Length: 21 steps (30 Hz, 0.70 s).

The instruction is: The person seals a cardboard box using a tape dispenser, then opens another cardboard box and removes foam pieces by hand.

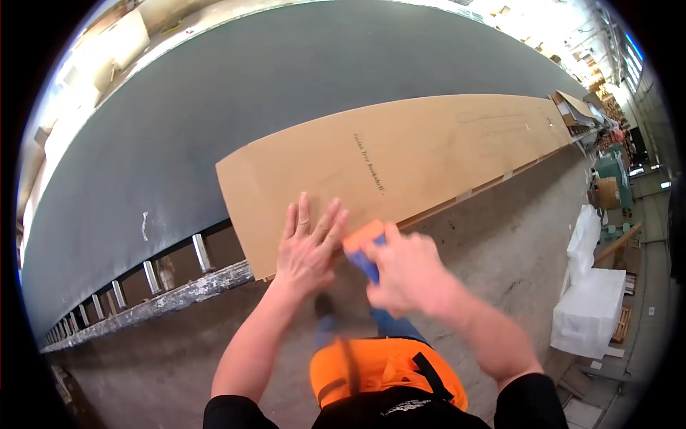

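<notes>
A long, flat cardboard carton (pixel 307 161) lies in front of me, with dark printed lettering on its top that ends in "Bookshelf". My left hand (pixel 306 252) is spread flat on the carton's near end, fingers apart. Close by on the right, my right hand (pixel 407 268) grips an orange-and-blue hand tool (pixel 366 247) at the carton's near long edge. Motion blurs the tool, so I cannot make out its exact kind or whether it touches the cardboard.
Under the carton runs a roller conveyor (pixel 150 277) with a worn metal rail, beside a wide dark grey belt (pixel 179 114). Another open carton (pixel 572 109) stands at the far end. White wrapped packages (pixel 589 311) are on the floor at right.
</notes>
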Available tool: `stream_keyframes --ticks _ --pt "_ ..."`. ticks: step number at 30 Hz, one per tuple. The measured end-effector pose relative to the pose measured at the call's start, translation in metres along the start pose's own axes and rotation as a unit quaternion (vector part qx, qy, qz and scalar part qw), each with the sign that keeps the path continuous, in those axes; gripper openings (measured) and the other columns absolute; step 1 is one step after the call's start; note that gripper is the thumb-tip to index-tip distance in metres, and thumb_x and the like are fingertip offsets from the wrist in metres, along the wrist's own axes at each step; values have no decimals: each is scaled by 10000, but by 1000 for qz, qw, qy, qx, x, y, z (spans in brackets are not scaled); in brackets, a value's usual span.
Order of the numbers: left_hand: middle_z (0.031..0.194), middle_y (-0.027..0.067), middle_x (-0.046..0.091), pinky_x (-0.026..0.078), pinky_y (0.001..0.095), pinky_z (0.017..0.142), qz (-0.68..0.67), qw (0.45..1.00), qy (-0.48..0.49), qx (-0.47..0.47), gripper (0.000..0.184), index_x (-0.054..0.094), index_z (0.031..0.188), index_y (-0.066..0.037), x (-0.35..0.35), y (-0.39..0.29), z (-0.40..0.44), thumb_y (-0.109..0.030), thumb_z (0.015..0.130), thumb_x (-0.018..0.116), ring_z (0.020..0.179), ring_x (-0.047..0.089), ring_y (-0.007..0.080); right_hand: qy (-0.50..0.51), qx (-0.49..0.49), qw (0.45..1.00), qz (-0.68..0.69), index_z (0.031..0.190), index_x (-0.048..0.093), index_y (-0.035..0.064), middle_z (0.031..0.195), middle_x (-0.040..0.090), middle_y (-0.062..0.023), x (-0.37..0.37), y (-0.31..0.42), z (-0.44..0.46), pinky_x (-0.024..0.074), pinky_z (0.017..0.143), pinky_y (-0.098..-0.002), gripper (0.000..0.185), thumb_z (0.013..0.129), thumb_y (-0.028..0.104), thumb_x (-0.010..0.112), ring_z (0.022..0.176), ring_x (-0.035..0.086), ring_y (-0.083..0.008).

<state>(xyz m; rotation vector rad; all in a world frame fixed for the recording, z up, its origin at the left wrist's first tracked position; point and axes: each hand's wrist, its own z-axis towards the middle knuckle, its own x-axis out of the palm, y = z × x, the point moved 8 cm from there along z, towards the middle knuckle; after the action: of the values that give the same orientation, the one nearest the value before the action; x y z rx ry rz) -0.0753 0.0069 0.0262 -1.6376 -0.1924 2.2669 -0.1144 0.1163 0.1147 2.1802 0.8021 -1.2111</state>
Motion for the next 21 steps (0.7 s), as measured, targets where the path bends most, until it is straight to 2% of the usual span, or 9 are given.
stream_keyframes --ticks 2,5,9,10,12,15,17,19,21 --pt "1614 93 305 134 623 1199 107 993 52 23 861 459 1486 -183 -5 -6 1 -275 669 711 1471 189 505 -25 25 999 -8 1193 640 95 1106 572 -266 55 -7 -22 578 689 -480 602 624 272 728 743 695 -388" --pt "1614 74 310 111 621 1200 43 995 84 -12 808 489 1469 -177 -14 -15 9 -302 693 677 1473 169 513 -90 44 995 5 1214 625 60 1123 564 -268 88 -14 -30 576 661 -441 643 624 289 733 739 692 -389" --pt "1618 151 274 69 635 1191 43 994 86 -44 800 435 1505 -148 -12 -20 12 -467 802 643 1485 123 508 -54 58 997 -15 1129 672 10 962 655 -241 81 2 13 549 719 -395 556 647 281 727 1024 649 -379" --pt "1591 212 300 125 657 1171 66 993 87 -53 850 424 1504 -108 -12 -24 15 -570 826 645 1454 171 549 -76 66 993 -62 1079 703 39 887 686 -204 88 5 11 537 752 -372 480 669 289 725 1109 617 -349" --pt "1564 243 331 173 667 1153 113 985 100 -84 873 425 1493 -77 -5 -31 23 -578 820 665 1419 220 582 30 21 998 -48 1090 673 46 1067 625 -215 147 0 28 535 833 -394 454 704 282 704 1064 625 -350" --pt "1504 306 388 294 682 1097 186 974 86 -93 984 435 1461 -11 5 -36 30 -564 722 777 1332 337 634 49 -17 999 -3 1110 673 119 1185 595 -186 208 -12 17 505 954 -400 374 773 281 672 1186 566 -324" --pt "1500 314 388 315 683 1085 202 971 71 -111 1045 439 1453 -1 15 -32 22 -576 665 815 1320 357 635 100 86 988 74 1195 676 226 1221 580 -202 178 -46 -18 549 892 -463 436 779 358 654 1057 659 -390" --pt "1491 323 396 339 689 1069 199 974 34 -101 1089 453 1438 -1 15 -32 18 -545 590 868 1296 384 644 -34 63 994 83 1151 706 280 1214 578 -211 93 -74 -46 570 796 -505 463 698 372 681 936 697 -372" --pt "1481 336 403 335 708 1063 198 976 17 -93 1071 469 1424 -3 11 -30 18 -520 580 881 1281 395 656 -169 61 982 50 1123 710 188 1170 591 -202 -2 -86 -50 560 772 -480 471 661 255 650 898 686 -371"
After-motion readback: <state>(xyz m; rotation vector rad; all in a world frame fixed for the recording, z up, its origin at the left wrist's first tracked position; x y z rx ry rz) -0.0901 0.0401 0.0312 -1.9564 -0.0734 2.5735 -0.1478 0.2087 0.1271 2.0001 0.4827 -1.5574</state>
